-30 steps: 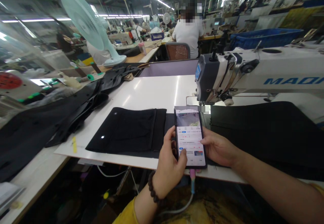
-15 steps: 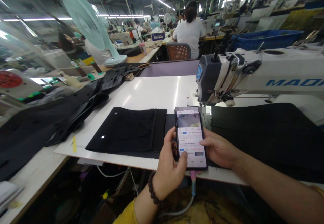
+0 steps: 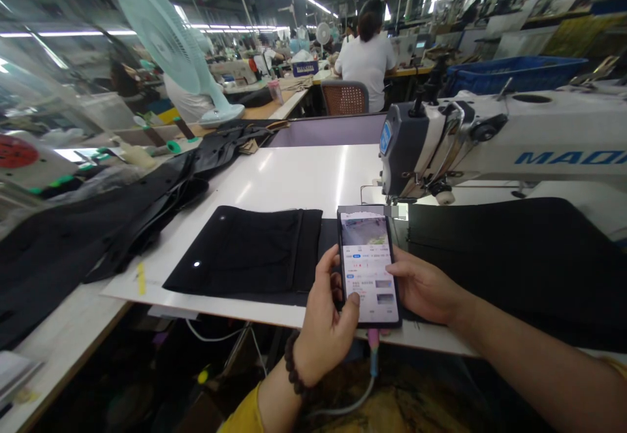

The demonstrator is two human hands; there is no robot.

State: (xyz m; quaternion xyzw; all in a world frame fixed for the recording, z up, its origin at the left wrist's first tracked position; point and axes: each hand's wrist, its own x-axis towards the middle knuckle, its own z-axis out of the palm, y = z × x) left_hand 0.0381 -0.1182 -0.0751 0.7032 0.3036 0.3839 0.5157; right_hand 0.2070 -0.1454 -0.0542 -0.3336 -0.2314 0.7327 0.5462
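Observation:
A smartphone [image 3: 369, 270] with a lit screen is held upright over the front edge of the sewing table. My left hand [image 3: 330, 319] grips its left side, the thumb lying on the lower screen. Around its right edge my right hand [image 3: 428, 286] is closed, with the thumb on the screen's right side. A cable with a pink plug [image 3: 373, 338] runs down from the phone's bottom end. Behind and left of the phone lies a black fabric piece [image 3: 249, 250] with two metal eyelets. More black fabric [image 3: 509, 263] spreads out at the right.
A white sewing machine [image 3: 490, 139] stands behind the phone on the right. The white tabletop [image 3: 294, 175] stretches behind the fabric. At the left are a pile of black fabric [image 3: 98, 243] and a pale green fan [image 3: 161, 34]. A person in white [image 3: 366, 61] sits ahead.
The page on the phone screen has scrolled in its lower part. Both hands keep their hold; the left thumb has shifted slightly.

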